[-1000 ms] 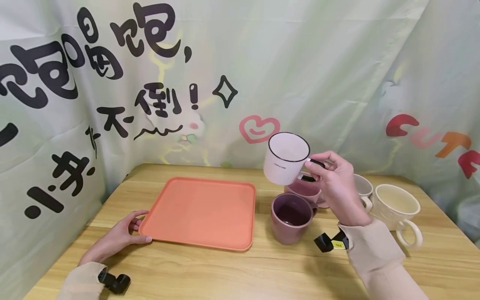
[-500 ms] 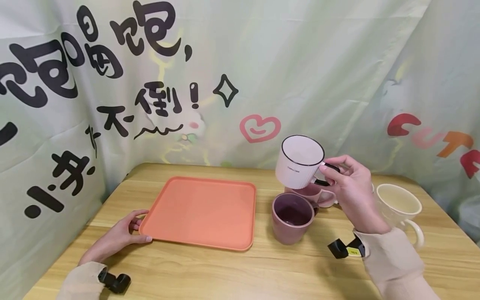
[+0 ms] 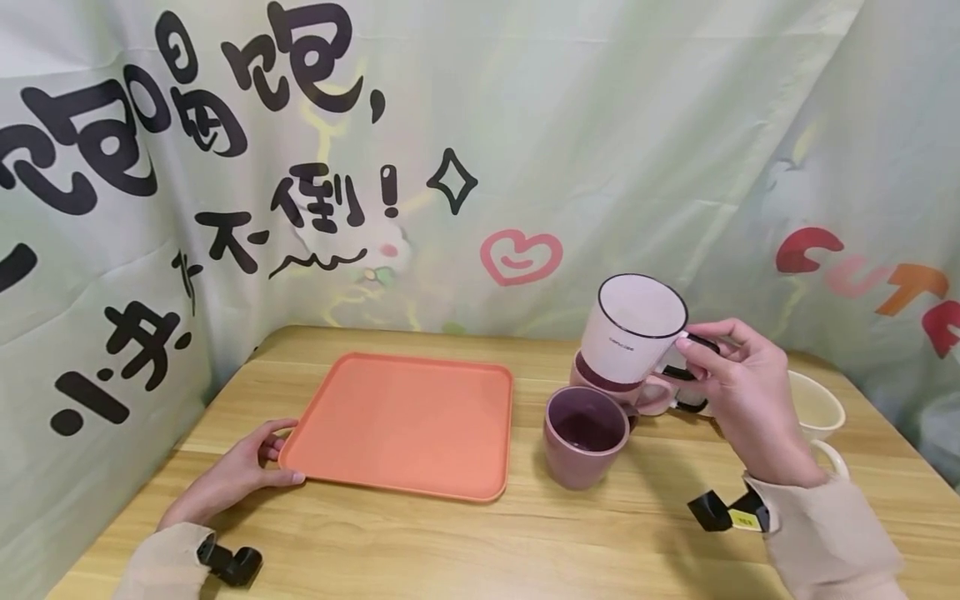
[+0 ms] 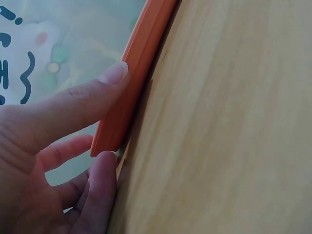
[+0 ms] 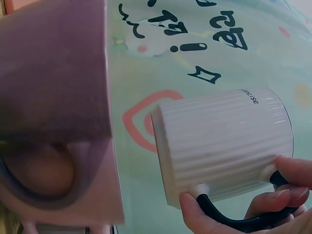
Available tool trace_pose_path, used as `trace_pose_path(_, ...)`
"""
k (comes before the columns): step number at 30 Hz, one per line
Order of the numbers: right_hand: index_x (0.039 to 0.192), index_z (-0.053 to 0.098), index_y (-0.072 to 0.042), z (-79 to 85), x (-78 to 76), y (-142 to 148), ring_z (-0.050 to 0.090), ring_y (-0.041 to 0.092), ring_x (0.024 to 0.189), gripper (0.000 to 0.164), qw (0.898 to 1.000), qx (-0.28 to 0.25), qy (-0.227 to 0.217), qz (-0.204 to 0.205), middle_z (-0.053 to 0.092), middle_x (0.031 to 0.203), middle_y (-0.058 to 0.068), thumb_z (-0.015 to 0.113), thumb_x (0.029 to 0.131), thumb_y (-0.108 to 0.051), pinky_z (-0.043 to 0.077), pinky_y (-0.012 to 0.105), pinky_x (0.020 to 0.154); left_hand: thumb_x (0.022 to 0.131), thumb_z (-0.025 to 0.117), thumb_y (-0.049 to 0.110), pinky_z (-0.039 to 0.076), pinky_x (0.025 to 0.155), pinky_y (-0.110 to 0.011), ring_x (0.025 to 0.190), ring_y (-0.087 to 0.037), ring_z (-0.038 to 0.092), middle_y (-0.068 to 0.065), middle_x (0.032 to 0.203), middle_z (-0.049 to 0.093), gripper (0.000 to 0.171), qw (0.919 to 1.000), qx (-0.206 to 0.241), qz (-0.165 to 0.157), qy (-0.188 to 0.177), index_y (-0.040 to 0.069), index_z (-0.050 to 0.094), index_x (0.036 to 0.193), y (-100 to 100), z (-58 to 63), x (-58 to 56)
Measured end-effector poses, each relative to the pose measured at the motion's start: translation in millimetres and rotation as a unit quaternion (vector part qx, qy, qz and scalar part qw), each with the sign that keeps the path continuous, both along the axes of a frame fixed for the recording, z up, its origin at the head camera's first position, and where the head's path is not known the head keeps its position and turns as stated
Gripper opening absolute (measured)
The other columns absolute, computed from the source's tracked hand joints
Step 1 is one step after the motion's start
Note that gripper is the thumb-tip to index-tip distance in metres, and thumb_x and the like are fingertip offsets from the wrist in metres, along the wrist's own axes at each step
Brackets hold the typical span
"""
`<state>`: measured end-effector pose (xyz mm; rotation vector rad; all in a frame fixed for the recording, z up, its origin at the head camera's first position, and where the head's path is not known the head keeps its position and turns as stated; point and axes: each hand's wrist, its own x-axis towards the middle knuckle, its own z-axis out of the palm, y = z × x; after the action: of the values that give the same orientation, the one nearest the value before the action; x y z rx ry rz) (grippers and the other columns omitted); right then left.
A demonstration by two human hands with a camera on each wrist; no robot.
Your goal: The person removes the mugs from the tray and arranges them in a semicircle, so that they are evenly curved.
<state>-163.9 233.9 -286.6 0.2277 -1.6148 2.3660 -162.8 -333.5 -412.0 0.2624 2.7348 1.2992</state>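
Observation:
In the head view my right hand grips the black handle of a white mug with a dark rim, holding it raised and tilted above the table. In the right wrist view, finger and thumb close on the handle of this ribbed white mug. Below it stand a pink mug, partly covered, and a purple mug. My left hand holds the near left corner of an orange tray; in the left wrist view the thumb lies on the tray's side and the fingers curl at its corner.
A cream mug stands at the right, largely hidden by my right hand. Part of another mug with a dark handle shows beneath that hand. A printed curtain hangs behind the wooden table.
My right hand has carried the white mug to the right and slightly down, so it now covers more of the pink mug. The left hand and tray have stayed put.

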Motion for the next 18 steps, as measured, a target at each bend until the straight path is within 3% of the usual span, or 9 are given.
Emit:
trace_pose_path(6, 0.100, 0.070, 0.000, -3.3, 7.6, 20.7, 0.060, 0.014, 0.068, 0.017, 1.000, -0.020, 0.012, -0.002, 0.068, 0.081, 0.008, 0.065, 0.092, 0.014, 0.058, 0.030, 0.065, 0.082, 0.086, 0.009, 0.047, 0.077, -0.027, 0.089, -0.019, 0.055, -0.011, 0.106, 0.060, 0.082, 0.9999, 0.012, 0.002, -0.005, -0.013, 0.038, 0.145, 2.5, 0.1, -0.2)
trace_pose_path(8, 0.102, 0.069, 0.002, -4.2, 9.2, 27.3, 0.063, 0.016, 0.071, 0.017, 0.999, -0.028, 0.018, 0.003, 0.067, 0.083, 0.010, 0.063, 0.092, 0.015, 0.059, 0.034, 0.067, 0.082, 0.086, 0.009, 0.047, 0.077, -0.027, 0.089, -0.018, 0.055, -0.011, 0.105, 0.059, 0.082, 1.0000, 0.009, 0.003, -0.002, -0.013, 0.038, 0.145, 2.4, 0.3, -0.5)
trace_pose_path(18, 0.104, 0.069, 0.007, -7.4, 20.2, 53.2, 0.053, 0.019, 0.062, 0.024, 0.997, -0.069, 0.045, -0.012, 0.062, 0.073, 0.013, 0.055, 0.092, 0.022, 0.059, 0.040, 0.065, 0.081, 0.086, 0.009, 0.047, 0.077, -0.027, 0.089, -0.018, 0.056, -0.011, 0.105, 0.060, 0.082, 0.9999, 0.015, 0.003, -0.003, -0.013, 0.038, 0.144, 1.5, -0.1, -0.2)
